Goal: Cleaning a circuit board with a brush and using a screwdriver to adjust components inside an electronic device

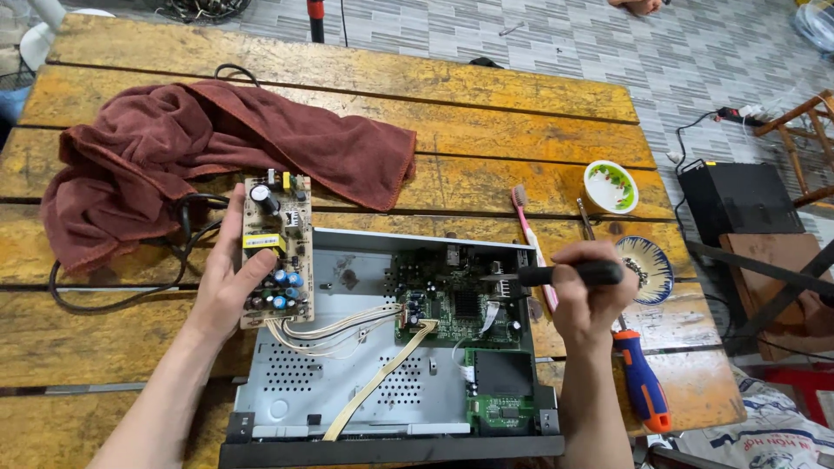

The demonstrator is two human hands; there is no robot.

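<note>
Opened grey metal electronics chassis (347, 382) below left hand (228, 278) holding tan circuit board (274, 247), right hand (591, 300) gripping black-handled brush (569, 274).

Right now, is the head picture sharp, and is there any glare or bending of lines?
Head view: mostly sharp on the left hand and small circuit board; soft even daylight, faint shadows; mild sheen on the yellow table; wide-angle lens bows the planks.

Showing on the wooden table (486, 182): one opened metal chassis (347, 382), two green circuit boards (452, 308) sitting inside, one tan power board (274, 247), one maroon towel (208, 148), two small bowls (611, 187), one toothbrush (527, 227), two screwdrivers (641, 382).
</note>
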